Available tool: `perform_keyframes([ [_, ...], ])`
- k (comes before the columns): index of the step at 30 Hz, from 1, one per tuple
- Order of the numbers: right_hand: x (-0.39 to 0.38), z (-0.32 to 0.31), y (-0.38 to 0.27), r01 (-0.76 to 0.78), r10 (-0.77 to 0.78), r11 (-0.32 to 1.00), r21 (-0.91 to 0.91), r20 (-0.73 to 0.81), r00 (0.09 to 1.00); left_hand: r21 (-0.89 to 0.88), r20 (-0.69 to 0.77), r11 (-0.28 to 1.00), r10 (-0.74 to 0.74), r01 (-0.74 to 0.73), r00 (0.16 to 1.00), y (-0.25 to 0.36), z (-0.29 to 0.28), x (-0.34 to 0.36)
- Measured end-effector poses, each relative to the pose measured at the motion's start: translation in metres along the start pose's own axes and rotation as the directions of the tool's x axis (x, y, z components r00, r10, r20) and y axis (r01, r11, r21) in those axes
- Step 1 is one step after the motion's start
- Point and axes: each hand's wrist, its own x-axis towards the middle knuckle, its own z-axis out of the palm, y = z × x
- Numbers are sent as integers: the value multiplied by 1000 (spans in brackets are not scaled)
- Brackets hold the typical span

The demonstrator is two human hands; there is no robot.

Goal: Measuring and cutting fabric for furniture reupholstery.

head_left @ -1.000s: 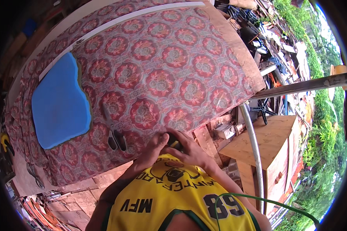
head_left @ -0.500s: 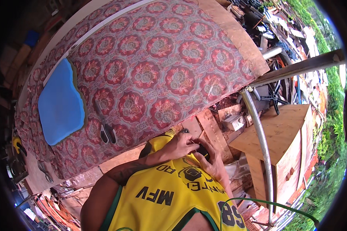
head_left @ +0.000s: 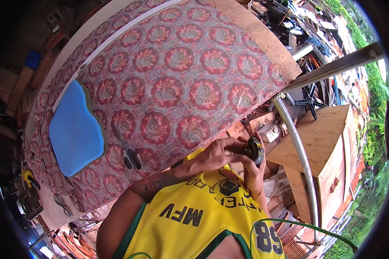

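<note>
My right hand (head_left: 254,173) is wrapped around a compact, rounded black tape measure (head_left: 254,151) with a thin yellowish streak, held up in front of my yellow jersey. From the left, my left hand (head_left: 220,152) reaches across with bent fingers pinched at the near side of the same case; its fingertips are partly hidden there. A large patterned red-and-grey fabric (head_left: 168,90) covers the table beyond my hands. On it lie scissors (head_left: 132,158) with dark handles and, farther left, a blue flat panel (head_left: 77,131) with an uneven edge.
A curved metal pipe (head_left: 294,138) rises at the right, beside a wooden cabinet (head_left: 315,142). Another pair of scissors (head_left: 63,205) rests on the bare board at the left corner. A long white strip (head_left: 116,34) runs over the fabric. Scrap (head_left: 313,47) is piled at the far right.
Both hands have moved right and lifted the tape measure, so its case shows more plainly. My left fingers have shifted along with it. The whole view has turned slightly.
</note>
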Motion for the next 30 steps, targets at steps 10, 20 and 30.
perform_keyframes([
  [10, 27, -9, 2, 72, 151, 681, -728, 236, 960, 394, -61, 902, -167, 177, 984, 18, -53, 7],
  [20, 37, -3, 7, 211, 58, 606, -767, 307, 950, 430, -74, 818, -389, 381, 918, 84, -100, 32],
  [30, 29, -74, 33, -230, 302, 505, -832, -79, 950, 866, -402, 485, 530, 121, 747, 188, -275, 96],
])
